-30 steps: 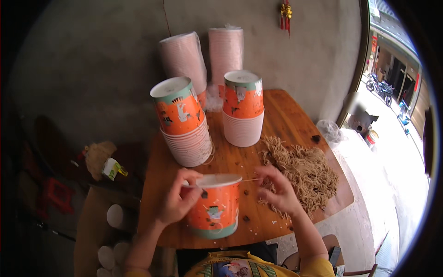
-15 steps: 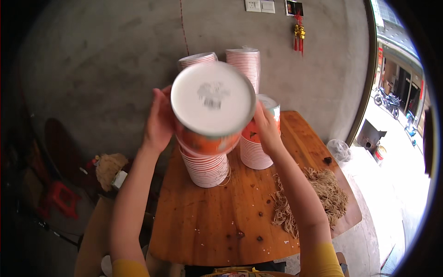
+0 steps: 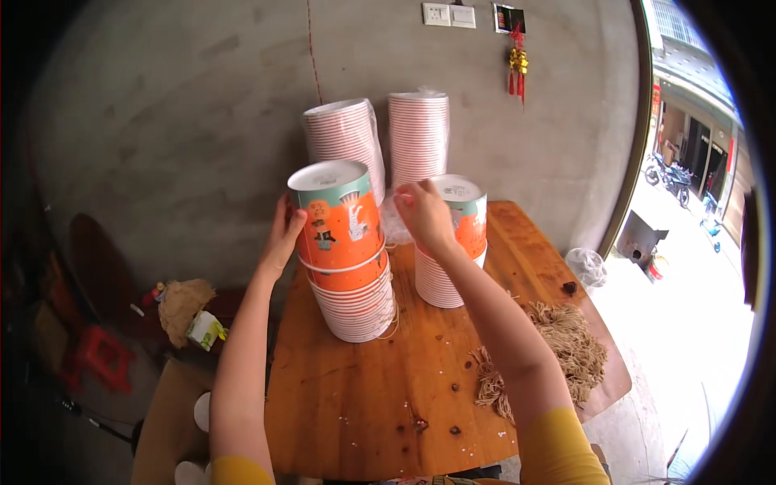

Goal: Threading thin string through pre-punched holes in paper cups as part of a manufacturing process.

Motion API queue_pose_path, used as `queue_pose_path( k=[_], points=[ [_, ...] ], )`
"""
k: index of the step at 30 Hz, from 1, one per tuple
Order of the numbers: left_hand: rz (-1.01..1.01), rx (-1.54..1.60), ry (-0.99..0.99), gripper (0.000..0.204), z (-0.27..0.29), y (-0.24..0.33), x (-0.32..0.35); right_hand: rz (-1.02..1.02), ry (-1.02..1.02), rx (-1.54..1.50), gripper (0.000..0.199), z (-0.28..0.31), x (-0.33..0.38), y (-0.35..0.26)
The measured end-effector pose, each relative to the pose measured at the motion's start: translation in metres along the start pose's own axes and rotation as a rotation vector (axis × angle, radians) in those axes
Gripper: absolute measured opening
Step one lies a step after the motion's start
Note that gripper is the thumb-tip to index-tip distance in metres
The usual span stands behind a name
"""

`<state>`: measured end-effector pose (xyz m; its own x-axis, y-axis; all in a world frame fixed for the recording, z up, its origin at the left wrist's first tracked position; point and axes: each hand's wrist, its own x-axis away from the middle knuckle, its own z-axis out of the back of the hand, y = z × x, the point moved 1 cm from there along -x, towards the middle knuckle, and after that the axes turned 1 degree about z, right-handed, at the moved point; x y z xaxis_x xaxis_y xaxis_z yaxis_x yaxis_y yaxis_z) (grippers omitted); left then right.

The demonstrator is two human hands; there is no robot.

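Note:
An orange paper cup with a white base sits upside down on top of a stack of like cups on the wooden table. My left hand presses against the top cup's left side. To the right of that cup, my right hand hovers with fingers apart, holding nothing, in front of a second, shorter stack of cups.
Two plastic-wrapped columns of white cups stand by the concrete wall. A heap of tan strings lies at the table's right edge, near a clear bag. A red stool and a cardboard box are on the floor at left.
The cup went from the table's front, up near my face, and down onto the left stack. My right hand has come off it; my left still touches it.

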<state>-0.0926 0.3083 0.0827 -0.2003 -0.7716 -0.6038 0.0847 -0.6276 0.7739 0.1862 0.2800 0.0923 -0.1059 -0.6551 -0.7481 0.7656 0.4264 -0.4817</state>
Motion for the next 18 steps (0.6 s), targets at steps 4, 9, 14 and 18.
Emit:
queue_pose_path(
  k=[4, 9, 14, 18],
  points=[
    [0.038, -0.040, -0.056, 0.101, -0.005, -0.026, 0.020, 0.129, 0.182, 0.499, 0.052, 0.042, -0.009, 0.025],
    [-0.005, 0.010, -0.095, 0.086, -0.018, -0.037, 0.047, -0.199, -0.136, 0.533, 0.072, 0.060, -0.016, 0.073],
    [-0.010, 0.072, 0.056, 0.063, -0.030, -0.045, 0.090, -0.088, -0.119, 0.297, 0.049, 0.055, -0.015, 0.078],
    [0.047, 0.027, 0.229, 0.054, -0.041, -0.037, 0.122, -0.002, 0.001, 0.271, 0.042, 0.059, -0.012, 0.075]
  ],
)
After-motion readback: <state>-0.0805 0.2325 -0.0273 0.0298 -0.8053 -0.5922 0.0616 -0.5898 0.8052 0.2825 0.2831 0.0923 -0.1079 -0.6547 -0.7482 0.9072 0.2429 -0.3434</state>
